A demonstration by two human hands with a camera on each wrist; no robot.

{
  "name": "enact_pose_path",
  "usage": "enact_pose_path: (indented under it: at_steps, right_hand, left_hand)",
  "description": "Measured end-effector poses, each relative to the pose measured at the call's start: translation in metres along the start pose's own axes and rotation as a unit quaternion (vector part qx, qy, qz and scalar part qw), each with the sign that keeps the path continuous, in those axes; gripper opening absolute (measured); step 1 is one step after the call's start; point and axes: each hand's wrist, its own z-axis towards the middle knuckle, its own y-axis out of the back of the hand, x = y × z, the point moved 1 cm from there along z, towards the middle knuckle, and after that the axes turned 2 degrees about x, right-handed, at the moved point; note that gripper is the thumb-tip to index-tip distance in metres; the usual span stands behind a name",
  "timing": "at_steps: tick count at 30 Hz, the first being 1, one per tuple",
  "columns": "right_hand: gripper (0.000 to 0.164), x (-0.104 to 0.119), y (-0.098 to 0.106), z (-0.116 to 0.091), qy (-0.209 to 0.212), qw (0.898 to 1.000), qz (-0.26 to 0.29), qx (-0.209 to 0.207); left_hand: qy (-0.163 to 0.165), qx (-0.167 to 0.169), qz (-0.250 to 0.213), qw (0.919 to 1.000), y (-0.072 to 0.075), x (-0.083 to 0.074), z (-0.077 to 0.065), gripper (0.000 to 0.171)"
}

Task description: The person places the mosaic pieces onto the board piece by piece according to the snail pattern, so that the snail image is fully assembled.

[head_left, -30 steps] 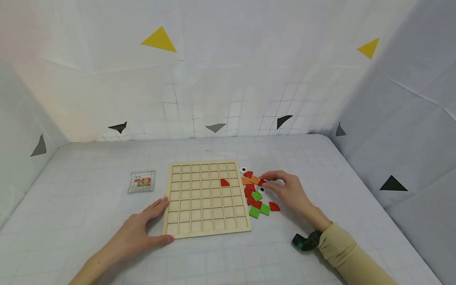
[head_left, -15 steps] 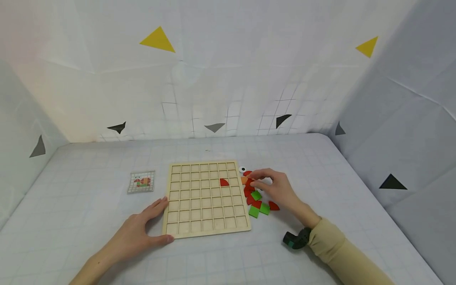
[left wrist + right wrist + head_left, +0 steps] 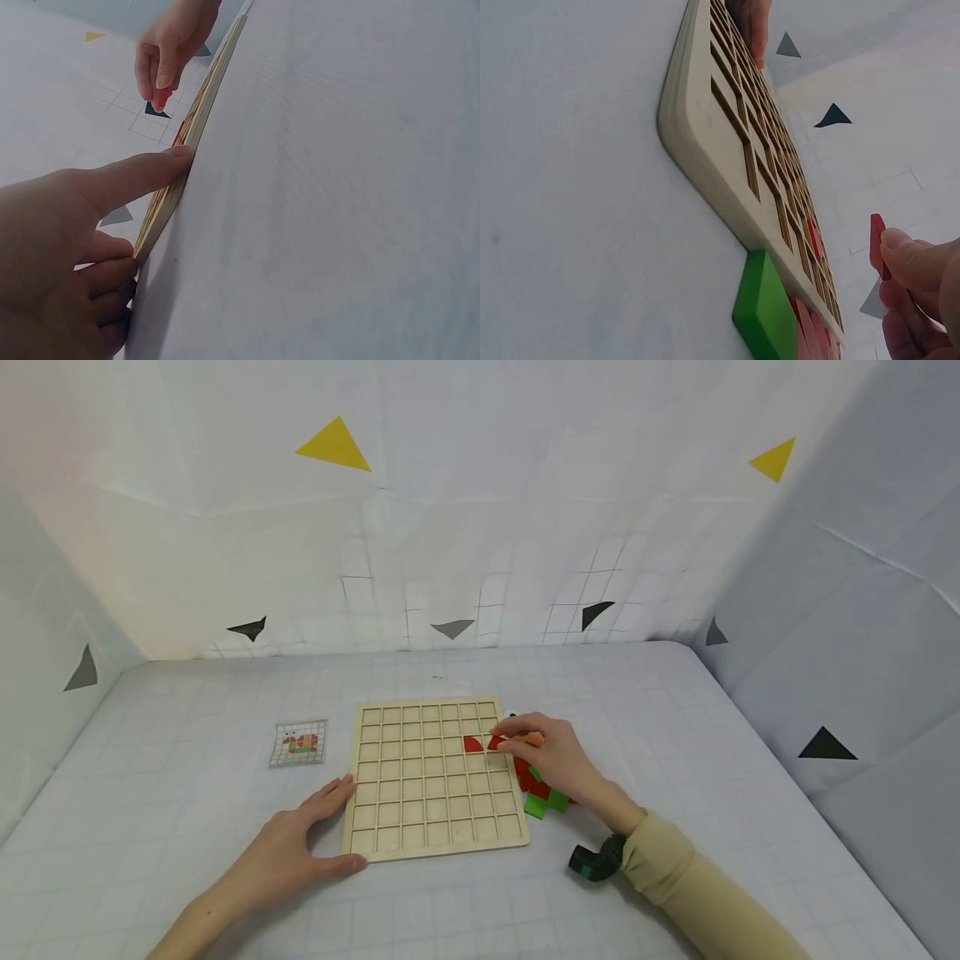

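My right hand (image 3: 551, 752) pinches a red quarter-circle tile (image 3: 496, 742) between thumb and fingertips, over the right-hand column of the wooden grid board (image 3: 420, 789). In the right wrist view the held tile (image 3: 877, 244) stands tilted above the board. Another red quarter-circle tile (image 3: 472, 744) lies in a cell just left of it. My left hand (image 3: 288, 843) rests against the board's left side, thumb at the near corner and fingers spread along the edge. In the left wrist view its straight thumb (image 3: 142, 176) touches the board's edge.
Right of the board, partly hidden by my right hand, lie loose tiles: several red ones (image 3: 525, 777), green ones (image 3: 535, 807) and an orange one (image 3: 536, 738). A small card (image 3: 298, 743) with a coloured grid picture lies left of the board. White sheeting rises behind the table.
My right hand has moved left from the loose tiles to above the board's right column, carrying a red tile. My left hand has stayed at the board's edge.
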Motion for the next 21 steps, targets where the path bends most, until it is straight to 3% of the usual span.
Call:
enact_pose_path:
  at_steps: [6, 16, 21]
  right_hand:
    - [0.024, 0.003, -0.011, 0.005, 0.031, 0.999, 0.004, 0.006]
    - [0.023, 0.004, -0.021, 0.003, 0.048, 0.998, -0.034, 0.020]
    - [0.024, 0.000, -0.024, 0.002, 0.058, 0.998, -0.026, 0.026]
  left_hand:
    - [-0.001, -0.001, 0.001, 1.0000, 0.000, 0.000, 0.000, 0.101]
    - [-0.002, 0.000, 0.000, 1.0000, 0.000, 0.000, 0.000, 0.102]
    - [-0.006, -0.004, 0.000, 1.0000, 0.000, 0.000, 0.000, 0.101]
